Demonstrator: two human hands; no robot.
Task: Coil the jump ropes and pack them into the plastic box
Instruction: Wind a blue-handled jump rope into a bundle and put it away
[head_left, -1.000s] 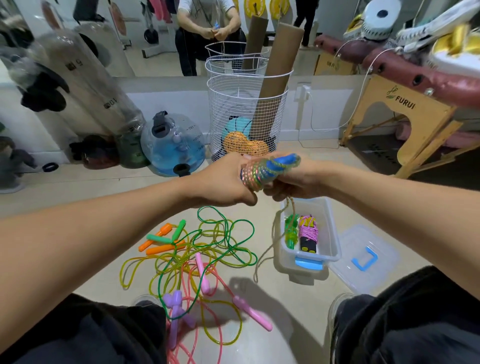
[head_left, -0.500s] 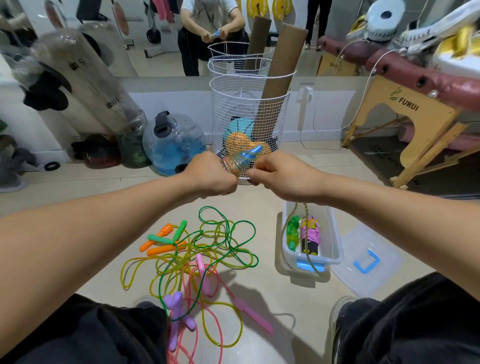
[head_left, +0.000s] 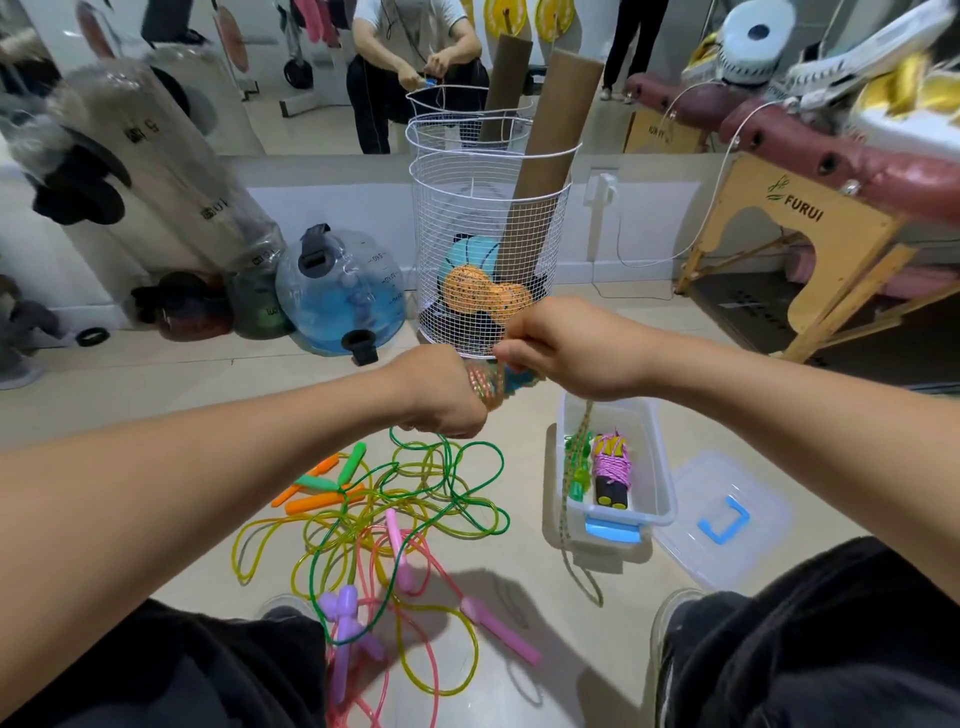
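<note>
"FURUI" w/ leaf logo on wooden table leg panel (head_left: 795, 208); other markings unreadable.

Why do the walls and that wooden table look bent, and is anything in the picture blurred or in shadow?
Head view: the wide-angle lens bows straight lines near the edges, so the wooden table leans and the forearms look stretched. The items on top of it at the upper right are smeared by motion blur. The left hand and right hand are fairly sharp. Soft shadows fall on the floor beside the plastic box.
</note>
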